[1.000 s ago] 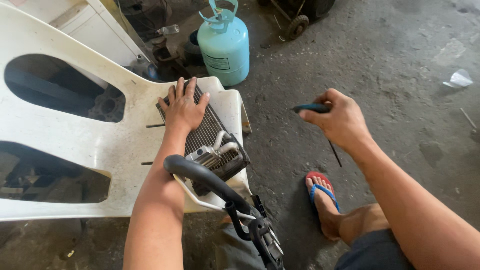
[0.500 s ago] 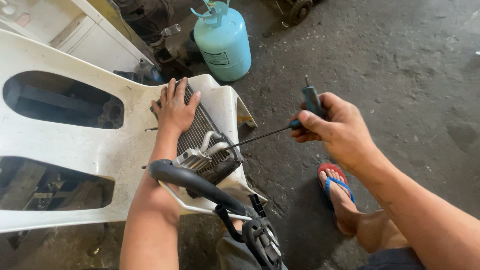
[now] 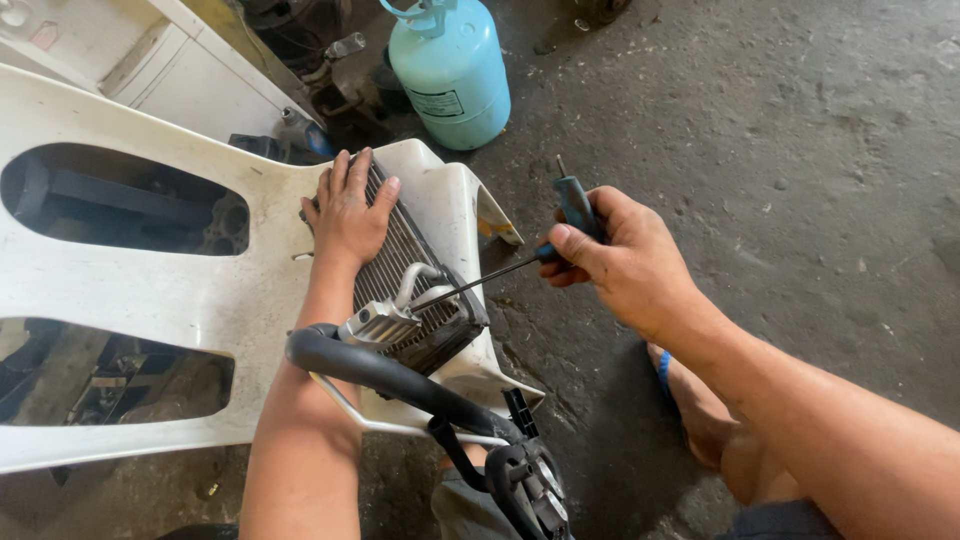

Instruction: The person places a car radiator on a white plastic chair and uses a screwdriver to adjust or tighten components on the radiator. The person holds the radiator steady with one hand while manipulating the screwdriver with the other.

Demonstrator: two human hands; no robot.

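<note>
On the overturned white plastic chair (image 3: 200, 300) lies a finned metal evaporator core (image 3: 410, 280); the left hand (image 3: 350, 210) presses flat on it, fingers spread. The right hand (image 3: 625, 260) grips a blue-handled screwdriver (image 3: 575, 210), tip touching the core's pipes.

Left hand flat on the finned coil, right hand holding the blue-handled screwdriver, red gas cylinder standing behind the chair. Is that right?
Not quite: in the head view the gas cylinder is light blue, not red. The left hand lies flat on the finned coil and the right hand holds the blue-handled screwdriver.
</note>
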